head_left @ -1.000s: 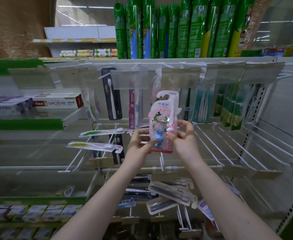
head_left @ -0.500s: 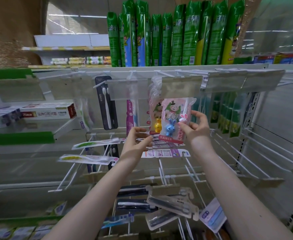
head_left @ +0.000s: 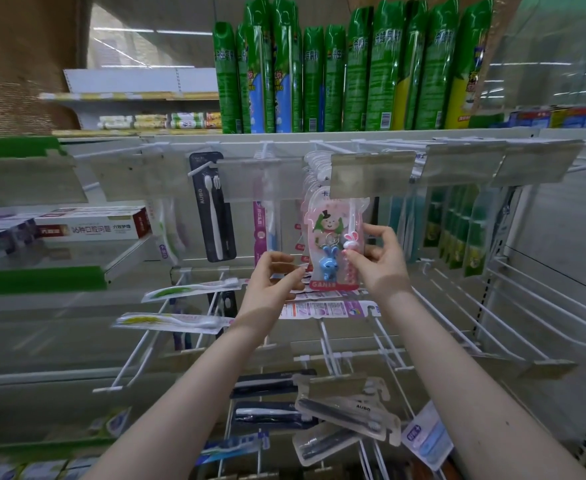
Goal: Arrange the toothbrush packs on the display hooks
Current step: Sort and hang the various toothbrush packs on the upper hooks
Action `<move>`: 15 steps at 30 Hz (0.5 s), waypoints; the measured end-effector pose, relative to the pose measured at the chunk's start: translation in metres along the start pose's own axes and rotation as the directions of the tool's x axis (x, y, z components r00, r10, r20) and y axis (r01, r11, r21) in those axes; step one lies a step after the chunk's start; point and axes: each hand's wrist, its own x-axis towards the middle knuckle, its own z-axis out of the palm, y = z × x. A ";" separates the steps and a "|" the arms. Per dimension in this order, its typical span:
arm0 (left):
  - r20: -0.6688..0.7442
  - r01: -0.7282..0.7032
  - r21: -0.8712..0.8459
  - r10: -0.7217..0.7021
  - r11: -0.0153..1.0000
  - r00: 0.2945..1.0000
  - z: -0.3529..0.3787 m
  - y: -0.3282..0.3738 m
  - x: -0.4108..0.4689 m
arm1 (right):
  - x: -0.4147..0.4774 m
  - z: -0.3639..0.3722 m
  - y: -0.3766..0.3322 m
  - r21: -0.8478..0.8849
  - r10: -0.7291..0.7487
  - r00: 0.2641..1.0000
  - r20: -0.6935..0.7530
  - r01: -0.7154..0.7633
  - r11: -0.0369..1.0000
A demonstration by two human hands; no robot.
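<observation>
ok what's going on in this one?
A person is stocking toothbrush packs on display hooks. The right hand grips a pink kids' toothbrush pack by its right edge, up at the top row in front of similar packs. The pack's top is hidden behind the price-tag holder, so I can't tell if it's on the hook. The left hand hovers at its lower left, fingers loosely curled and holding nothing. More packs lie loose across the lower hooks.

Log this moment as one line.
right hand: grips pink toothbrush pack | left hand: open beside it | pack top: behind label holder
</observation>
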 end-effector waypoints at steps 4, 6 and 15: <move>-0.028 0.025 -0.011 -0.026 1.000 0.999 -0.002 -0.003 0.001 | 0.008 0.006 0.000 -0.038 -0.013 0.999 -0.032 0.012 0.999; -0.034 0.032 -0.010 -0.032 0.999 0.999 -0.002 -0.005 0.002 | 0.012 0.008 -0.001 -0.073 -0.034 0.998 -0.055 0.030 0.997; -0.032 0.064 0.029 -0.063 0.998 0.998 -0.010 -0.012 0.005 | 0.020 0.012 0.007 -0.168 -0.062 0.994 -0.091 0.046 0.985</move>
